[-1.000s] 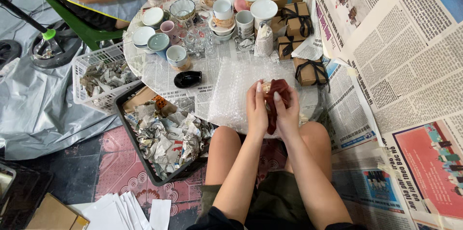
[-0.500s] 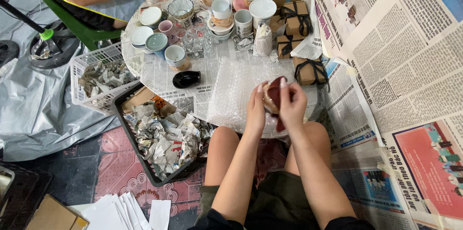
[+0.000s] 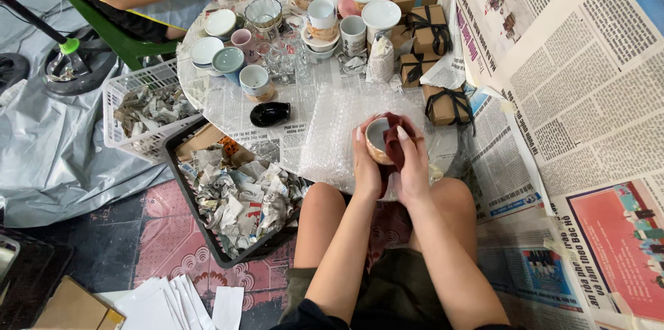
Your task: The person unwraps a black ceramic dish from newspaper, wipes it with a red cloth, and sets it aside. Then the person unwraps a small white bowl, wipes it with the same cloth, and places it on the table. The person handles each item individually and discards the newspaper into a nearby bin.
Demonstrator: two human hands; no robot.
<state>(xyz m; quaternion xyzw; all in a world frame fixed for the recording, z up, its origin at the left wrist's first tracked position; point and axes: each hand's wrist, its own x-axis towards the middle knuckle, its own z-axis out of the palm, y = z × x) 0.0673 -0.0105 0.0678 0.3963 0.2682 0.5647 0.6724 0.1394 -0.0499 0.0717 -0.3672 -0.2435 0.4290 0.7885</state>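
Item, at nine o'clock: black tray (image 3: 181, 167) of crumpled newspaper. Item, centre: my left hand (image 3: 366, 164), fingers curled around a small ceramic cup (image 3: 377, 140), held over the bubble wrap (image 3: 339, 133) above my knees. Cup tipped on its side, axis lying level, mouth facing nine o'clock (interior pale). Item: my right hand (image 3: 413, 167), pinching a dark red cloth (image 3: 395, 143) against the cup's rim. Item, at two o'clock: ribboned brown box (image 3: 448, 105).

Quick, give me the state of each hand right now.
Left hand: closed around a small cup, holding it.
Right hand: closed on a dark red cloth, pressed against the cup.
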